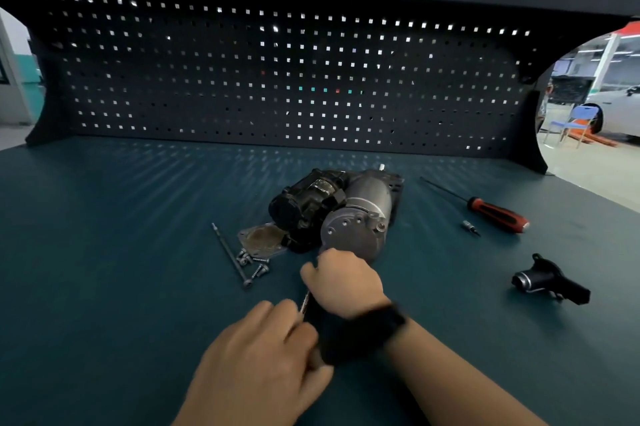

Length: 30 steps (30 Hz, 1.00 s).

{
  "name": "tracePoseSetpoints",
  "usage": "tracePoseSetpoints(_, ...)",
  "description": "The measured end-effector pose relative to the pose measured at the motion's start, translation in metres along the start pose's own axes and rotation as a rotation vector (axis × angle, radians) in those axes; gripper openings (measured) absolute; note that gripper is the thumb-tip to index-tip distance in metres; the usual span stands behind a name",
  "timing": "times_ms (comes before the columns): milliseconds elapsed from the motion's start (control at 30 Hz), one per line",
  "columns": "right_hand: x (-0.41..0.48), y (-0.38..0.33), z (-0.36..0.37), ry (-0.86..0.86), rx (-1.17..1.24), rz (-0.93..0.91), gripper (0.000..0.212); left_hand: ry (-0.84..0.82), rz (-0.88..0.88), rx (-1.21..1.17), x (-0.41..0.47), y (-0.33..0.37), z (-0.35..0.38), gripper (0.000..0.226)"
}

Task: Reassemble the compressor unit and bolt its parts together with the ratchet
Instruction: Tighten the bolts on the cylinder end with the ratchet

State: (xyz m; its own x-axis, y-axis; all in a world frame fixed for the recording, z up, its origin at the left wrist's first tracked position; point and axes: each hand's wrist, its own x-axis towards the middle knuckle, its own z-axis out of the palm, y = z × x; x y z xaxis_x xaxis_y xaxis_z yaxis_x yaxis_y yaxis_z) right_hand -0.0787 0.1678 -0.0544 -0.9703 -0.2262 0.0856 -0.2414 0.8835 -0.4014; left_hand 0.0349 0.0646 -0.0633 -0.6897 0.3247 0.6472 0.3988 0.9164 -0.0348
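The compressor unit (349,214) lies on its side mid-tabletop (104,252), its grey round end facing near. The right hand (346,282) is curled over the far end of the ratchet (306,303) right at that grey face, hiding the tool's head and whatever bolt it sits on. The left hand (266,360) is blurred, its fingers wrapped round the near handle.

Nothing clamps the unit, so a hard pull on the handle will likely roll or skid it rather than turn the bolt. Because the head is hidden, I cannot tell whether it is seated square. If it sits tilted, it may slip off, round the bolt or drive knuckles into the casing. A bolt started crooked could cross-thread under this leverage.

The loose screws (254,263), long bolt (230,254) and cover plate (259,237) lie just left of the hands. A wide swing could scatter them.
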Motion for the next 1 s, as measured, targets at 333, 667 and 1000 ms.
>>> tracePoseSetpoints(333, -0.006, 0.001, -0.004, 0.037, 0.064, -0.003, 0.038, -0.272, -0.880, -1.131, 0.005, -0.019, -0.021, 0.018)
tracePoseSetpoints(667, -0.010, 0.000, -0.003, -0.023, 0.200, 0.044, 0.035, -0.162, -0.011, -0.230, -0.001, 0.006, -0.013, 0.015)
tracePoseSetpoints(1000, -0.012, -0.003, -0.007, -0.122, 0.138, -0.014, 0.043, 0.316, -0.904, -1.237, -0.008, -0.045, -0.009, 0.019)
